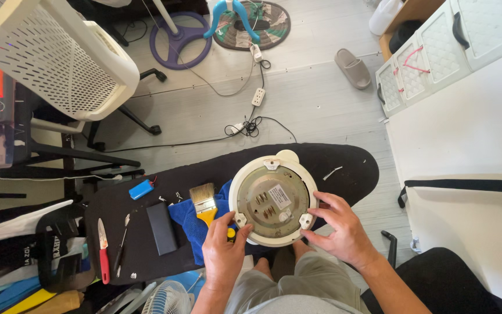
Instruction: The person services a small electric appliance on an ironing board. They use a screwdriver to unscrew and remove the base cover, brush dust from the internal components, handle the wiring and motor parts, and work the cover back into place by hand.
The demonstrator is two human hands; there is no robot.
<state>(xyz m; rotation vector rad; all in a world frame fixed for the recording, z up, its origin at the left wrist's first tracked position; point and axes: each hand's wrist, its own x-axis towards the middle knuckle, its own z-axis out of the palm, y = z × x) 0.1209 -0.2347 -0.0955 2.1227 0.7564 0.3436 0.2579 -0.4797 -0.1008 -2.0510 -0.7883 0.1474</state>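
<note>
Both hands (pixel 286 238) grip the upturned cooker base (pixel 273 197); paintbrush (pixel 204 203), blue cloth (pixel 190 224) alongside.

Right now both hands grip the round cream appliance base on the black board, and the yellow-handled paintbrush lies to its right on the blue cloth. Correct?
Not quite. In the head view the paintbrush lies to the left of the appliance base, on the blue cloth. Both the left hand and right hand do grip the base on the black board.

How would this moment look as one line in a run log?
left hand: grips round cream upturned appliance at lower-left rim | right hand: grips lower-right rim | support: black padded board | beside: yellow-handled paintbrush, blue cloth
</note>
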